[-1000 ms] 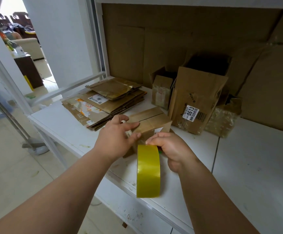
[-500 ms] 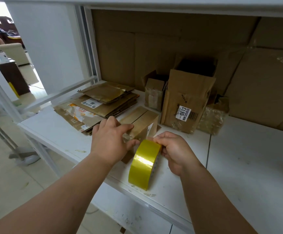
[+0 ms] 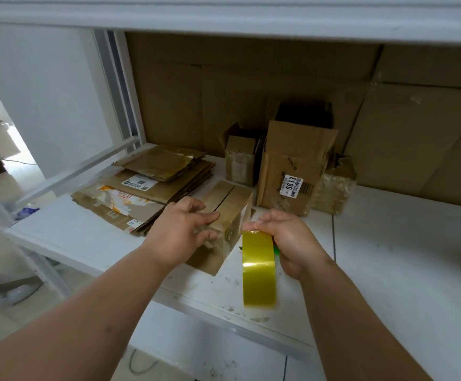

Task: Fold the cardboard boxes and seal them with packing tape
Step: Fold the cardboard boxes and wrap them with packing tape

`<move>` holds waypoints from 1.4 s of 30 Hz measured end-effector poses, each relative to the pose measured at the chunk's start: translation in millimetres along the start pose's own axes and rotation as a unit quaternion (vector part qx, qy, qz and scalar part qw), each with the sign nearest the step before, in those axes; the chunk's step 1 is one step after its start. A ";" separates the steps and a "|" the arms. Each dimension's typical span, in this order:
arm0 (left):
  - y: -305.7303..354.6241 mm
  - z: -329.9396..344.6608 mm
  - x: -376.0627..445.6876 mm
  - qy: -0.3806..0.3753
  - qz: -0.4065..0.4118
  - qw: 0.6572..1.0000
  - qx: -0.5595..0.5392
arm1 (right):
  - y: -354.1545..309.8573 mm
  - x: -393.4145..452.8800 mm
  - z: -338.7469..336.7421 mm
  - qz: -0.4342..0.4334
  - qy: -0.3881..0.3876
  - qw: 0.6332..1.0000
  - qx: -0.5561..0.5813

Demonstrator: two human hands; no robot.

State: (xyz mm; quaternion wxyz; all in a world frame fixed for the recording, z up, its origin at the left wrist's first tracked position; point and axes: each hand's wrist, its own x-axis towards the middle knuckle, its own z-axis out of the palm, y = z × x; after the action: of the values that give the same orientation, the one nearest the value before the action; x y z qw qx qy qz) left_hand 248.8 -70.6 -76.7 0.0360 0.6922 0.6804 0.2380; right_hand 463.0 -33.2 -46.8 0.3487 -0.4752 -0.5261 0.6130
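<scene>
The small folded box (image 3: 225,218), light and easily dented, sits on the worktop (image 3: 86,237) under the spread, pressing left hand (image 3: 181,232); just beside the box, the right hand (image 3: 287,237) pinches the slick yellow tape roll (image 3: 258,270).

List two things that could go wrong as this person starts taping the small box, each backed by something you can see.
The top flaps of the small box show a gap, so tape may seal them misaligned. The tape roll, held by the right hand, hangs near the shelf edge; dropped, it could fall to the floor.
</scene>
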 end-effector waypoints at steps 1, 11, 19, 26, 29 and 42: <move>0.9 0.7 0.8 0.012 0.005 1.000 0.006 | 0.4 -1.5 1.4 -0.002 0.005 1.000 0.003; 10.6 8.7 -1.7 0.079 -0.021 0.994 -0.073 | -3.9 -1.9 16.2 -0.037 0.020 0.988 -0.147; -14.4 -4.4 -5.0 0.037 -0.012 0.972 -0.231 | 0.7 -2.0 19.8 -0.041 0.048 0.989 -0.137; -12.4 7.5 -3.6 0.110 0.026 0.978 -0.174 | -1.8 4.6 27.8 -0.027 0.043 0.973 -0.227; -6.8 12.2 -4.3 0.119 -0.011 0.978 -0.170 | -2.1 4.6 30.8 -0.027 0.040 0.973 -0.227; -3.5 4.2 -1.4 0.055 -0.089 0.980 -0.167 | 2.4 5.8 34.1 -0.024 0.070 0.985 -0.157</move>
State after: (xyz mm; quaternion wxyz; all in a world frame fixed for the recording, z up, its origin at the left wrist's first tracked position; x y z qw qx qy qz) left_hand 247.3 -70.6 -82.2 0.1346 0.5990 0.6910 0.3815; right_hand 429.0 -39.0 -50.5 0.3200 -0.5529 -0.6014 0.4799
